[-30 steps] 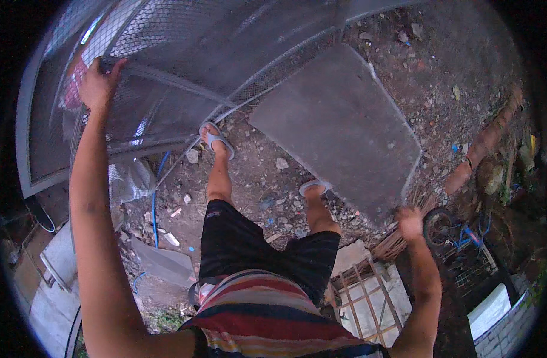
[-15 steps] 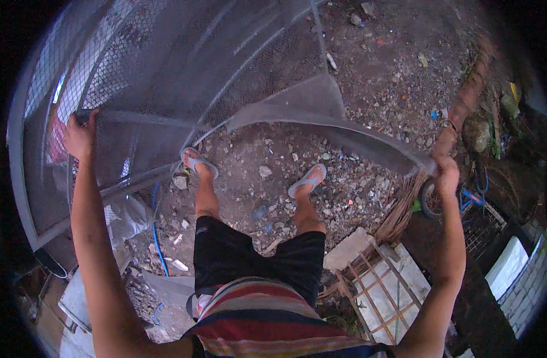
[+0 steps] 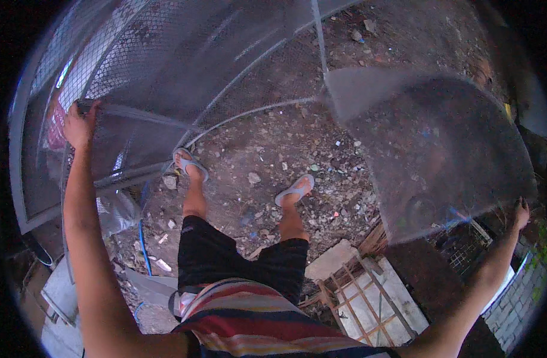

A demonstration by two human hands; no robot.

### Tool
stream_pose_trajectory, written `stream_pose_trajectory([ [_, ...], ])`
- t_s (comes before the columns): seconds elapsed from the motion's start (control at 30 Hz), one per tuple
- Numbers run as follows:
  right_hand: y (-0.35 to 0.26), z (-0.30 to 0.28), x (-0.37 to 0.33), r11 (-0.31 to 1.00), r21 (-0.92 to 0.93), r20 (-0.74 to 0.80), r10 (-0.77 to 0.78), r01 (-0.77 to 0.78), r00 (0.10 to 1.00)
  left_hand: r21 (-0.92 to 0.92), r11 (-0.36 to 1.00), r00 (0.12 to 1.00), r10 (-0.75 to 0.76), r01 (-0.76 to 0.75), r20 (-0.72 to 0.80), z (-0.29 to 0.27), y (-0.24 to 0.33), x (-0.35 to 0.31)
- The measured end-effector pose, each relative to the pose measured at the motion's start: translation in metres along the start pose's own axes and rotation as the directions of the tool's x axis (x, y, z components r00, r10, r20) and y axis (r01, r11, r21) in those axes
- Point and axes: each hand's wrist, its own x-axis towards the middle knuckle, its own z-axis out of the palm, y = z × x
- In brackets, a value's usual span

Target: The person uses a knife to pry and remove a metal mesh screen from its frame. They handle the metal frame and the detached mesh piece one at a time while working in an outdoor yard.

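A large metal frame (image 3: 19, 179) covered in wire mesh and dark netting stands at my left. My left hand (image 3: 80, 126) has its fingers wrapped round the end of a crossbar (image 3: 142, 114) on it. A loose flap of see-through dark netting (image 3: 446, 143) hangs off the frame's near right side, spread out to the right over the ground. At its outer corner, my right hand (image 3: 522, 213) pinches the edge with the arm stretched far out. The ground and several things show dimly through the flap.
Rubble and small litter cover the dirt ground (image 3: 255, 137) around my sandalled feet. Near right lie a wooden lattice (image 3: 372, 298), a pale board and a bundle of sticks (image 3: 373, 237). A blue hose (image 3: 144, 244) runs at my left, beside white sacking (image 3: 118, 213). Grey blocks (image 3: 512, 316) edge the right.
My right hand has swung outward to the right, and the netting flap, folded over before, is now opened out wide. My left hand stays on the crossbar.
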Motion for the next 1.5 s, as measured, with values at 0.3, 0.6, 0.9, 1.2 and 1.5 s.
stream_pose_trajectory([
  [0.3, 0.141, -0.08, 0.036, 0.947, -0.309, 0.012, 0.094, -0.086, 0.995, 0.007, 1.0, 0.982, -0.003, 0.002, 0.187, -0.019, 0.029, 0.014],
  [0.6, -0.039, 0.037, -0.012, 0.869, 0.48, 0.271, -0.28, 0.123, 0.921, -0.118, 0.986, 0.983, 0.136, -0.121, 0.125, -0.011, -0.003, 0.005],
  [0.9, -0.205, 0.08, -0.15, 0.567, 0.744, -0.044, -0.484, 0.352, 0.874, 0.136, 0.972, 0.889, -0.231, 0.192, 0.394, -0.026, 0.031, 0.024],
  [1.2, -0.217, 0.08, -0.129, -0.002, 0.671, 0.658, -0.457, -0.741, 0.598, -0.054, 0.981, 0.97, 0.177, -0.188, -0.165, -0.05, 0.122, 0.002],
  [1.5, -0.307, 0.028, -0.058, 0.714, 0.671, 0.649, -0.439, -0.198, 0.621, -0.454, 0.704, 0.836, 0.493, -0.546, -0.24, -0.07, 0.33, 0.166],
])
